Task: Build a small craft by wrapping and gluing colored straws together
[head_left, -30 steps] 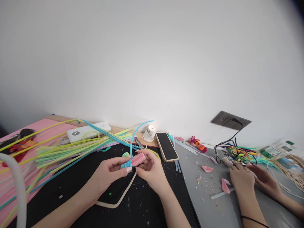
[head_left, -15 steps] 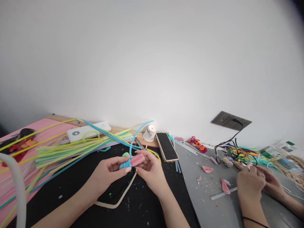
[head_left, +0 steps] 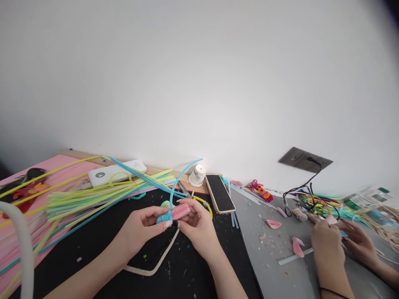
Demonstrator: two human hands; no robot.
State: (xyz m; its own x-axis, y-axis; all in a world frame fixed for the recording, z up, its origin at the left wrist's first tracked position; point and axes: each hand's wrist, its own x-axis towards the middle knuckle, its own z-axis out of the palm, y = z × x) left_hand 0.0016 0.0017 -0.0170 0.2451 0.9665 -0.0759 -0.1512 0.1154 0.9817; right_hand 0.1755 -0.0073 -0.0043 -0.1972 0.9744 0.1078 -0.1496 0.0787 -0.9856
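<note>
Between my two hands is a small bundle of pink pipe cleaners (head_left: pixel 181 211), with a blue pipe cleaner (head_left: pixel 165 217) wound round its left end. The loose end of the blue one curves up and to the right. My left hand (head_left: pixel 146 225) is closed on the blue-wrapped end, thumb in front. At the pink end, my right hand (head_left: pixel 195 222) pinches the bundle with its thumb and fingers. A pale green piece shows behind the blue wrap. Below the hands, a cream cord (head_left: pixel 152 270) lies bent on the black mat (head_left: pixel 181 282).
Many pipe cleaners (head_left: pixel 93 197) and a white power bank (head_left: pixel 116 172) lie at left. A paper cup (head_left: pixel 197 175), scissors (head_left: pixel 183 189) and a phone (head_left: pixel 220 193) stand or lie behind my hands. At right, another person's hands (head_left: pixel 330 238) work over a grey table (head_left: pixel 268 265).
My hands and the bundle have hardly moved. The other person's hands have shifted slightly apart, and a bit of blue now shows at their fingers.
</note>
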